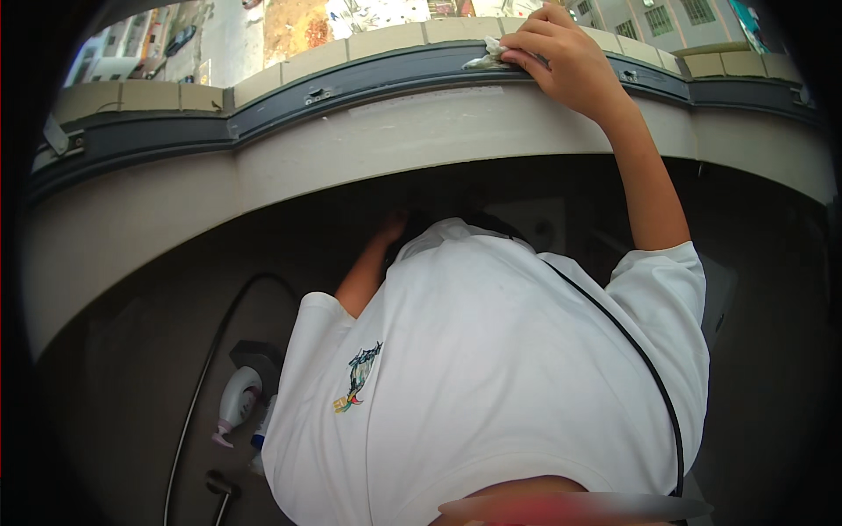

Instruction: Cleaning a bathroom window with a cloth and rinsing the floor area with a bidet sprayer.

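My right hand is stretched out over the dark grey window frame. Its fingers are closed on a crumpled white tissue, which touches the frame's top. Low beside my body, my left hand hangs in shadow under the sill. Its fingers are too dark to make out, so whether it holds anything does not show.
A pale sill runs below the frame, with a tiled outer ledge beyond it and a street far below. At the lower left are a pump bottle and a black hose.
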The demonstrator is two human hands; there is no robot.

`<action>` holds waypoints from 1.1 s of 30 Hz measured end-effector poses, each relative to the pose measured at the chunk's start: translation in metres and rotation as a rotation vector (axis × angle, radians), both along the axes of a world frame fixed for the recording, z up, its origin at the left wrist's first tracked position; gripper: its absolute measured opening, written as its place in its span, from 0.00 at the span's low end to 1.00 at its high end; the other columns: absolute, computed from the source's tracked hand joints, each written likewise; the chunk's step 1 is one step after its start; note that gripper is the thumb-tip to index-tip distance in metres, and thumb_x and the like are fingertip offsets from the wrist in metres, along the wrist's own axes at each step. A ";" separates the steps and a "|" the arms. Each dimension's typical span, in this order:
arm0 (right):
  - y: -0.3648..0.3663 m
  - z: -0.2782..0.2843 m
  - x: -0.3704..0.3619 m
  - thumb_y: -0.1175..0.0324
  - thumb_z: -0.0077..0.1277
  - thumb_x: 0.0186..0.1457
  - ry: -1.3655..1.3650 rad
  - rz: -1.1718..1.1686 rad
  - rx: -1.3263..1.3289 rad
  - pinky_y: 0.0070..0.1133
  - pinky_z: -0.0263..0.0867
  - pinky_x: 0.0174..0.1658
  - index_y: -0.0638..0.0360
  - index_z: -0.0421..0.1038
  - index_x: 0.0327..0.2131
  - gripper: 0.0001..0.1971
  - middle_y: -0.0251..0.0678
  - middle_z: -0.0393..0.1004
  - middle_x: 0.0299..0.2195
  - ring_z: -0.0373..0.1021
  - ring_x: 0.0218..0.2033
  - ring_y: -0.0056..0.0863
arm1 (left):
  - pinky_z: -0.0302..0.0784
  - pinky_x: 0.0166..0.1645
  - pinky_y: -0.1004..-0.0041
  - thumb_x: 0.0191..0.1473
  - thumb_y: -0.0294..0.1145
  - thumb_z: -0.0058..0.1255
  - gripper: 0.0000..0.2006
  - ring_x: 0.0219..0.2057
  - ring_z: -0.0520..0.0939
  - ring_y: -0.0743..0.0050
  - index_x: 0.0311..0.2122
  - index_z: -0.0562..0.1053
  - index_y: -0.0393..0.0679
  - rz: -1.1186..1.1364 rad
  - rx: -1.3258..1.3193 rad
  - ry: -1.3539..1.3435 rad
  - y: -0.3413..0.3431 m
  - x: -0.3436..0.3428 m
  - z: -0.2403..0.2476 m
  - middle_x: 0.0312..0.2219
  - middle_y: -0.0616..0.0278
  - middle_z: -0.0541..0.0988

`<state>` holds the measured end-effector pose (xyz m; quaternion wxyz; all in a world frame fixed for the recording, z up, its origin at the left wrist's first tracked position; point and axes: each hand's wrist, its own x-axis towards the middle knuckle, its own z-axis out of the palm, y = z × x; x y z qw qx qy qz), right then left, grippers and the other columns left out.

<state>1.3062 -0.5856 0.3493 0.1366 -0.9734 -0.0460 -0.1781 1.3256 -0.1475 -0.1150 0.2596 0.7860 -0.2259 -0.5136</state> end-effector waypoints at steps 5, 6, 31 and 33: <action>0.068 -0.009 0.064 0.67 0.62 0.52 -0.177 0.104 0.142 0.27 0.69 0.40 0.54 0.80 0.35 0.06 0.30 0.78 0.30 0.70 0.38 0.31 | 0.71 0.57 0.61 0.66 0.40 0.39 0.17 0.50 0.78 0.56 0.46 0.77 0.42 0.116 -0.190 -0.043 -0.019 -0.008 0.018 0.47 0.50 0.79; 0.088 -0.009 0.081 0.67 0.61 0.52 -0.235 0.128 0.207 0.27 0.69 0.40 0.54 0.80 0.35 0.06 0.30 0.78 0.30 0.70 0.37 0.32 | 0.71 0.57 0.61 0.66 0.41 0.40 0.17 0.50 0.78 0.56 0.46 0.77 0.42 0.177 -0.214 -0.043 -0.008 -0.008 0.015 0.46 0.50 0.79; 0.145 -0.002 0.027 0.69 0.58 0.55 -0.580 -0.356 0.687 0.30 0.68 0.44 0.57 0.76 0.36 0.06 0.37 0.75 0.34 0.73 0.37 0.37 | 0.67 0.61 0.60 0.64 0.49 0.43 0.24 0.58 0.72 0.61 0.57 0.69 0.44 -0.076 -0.364 0.297 0.059 0.131 0.091 0.55 0.57 0.73; 0.163 -0.007 -0.023 0.70 0.58 0.55 -0.590 -0.439 0.840 0.28 0.70 0.39 0.59 0.76 0.37 0.07 0.37 0.74 0.33 0.74 0.33 0.36 | 0.67 0.61 0.61 0.64 0.49 0.43 0.24 0.58 0.71 0.62 0.57 0.69 0.44 -0.154 -0.434 0.388 -0.005 0.137 0.120 0.55 0.57 0.72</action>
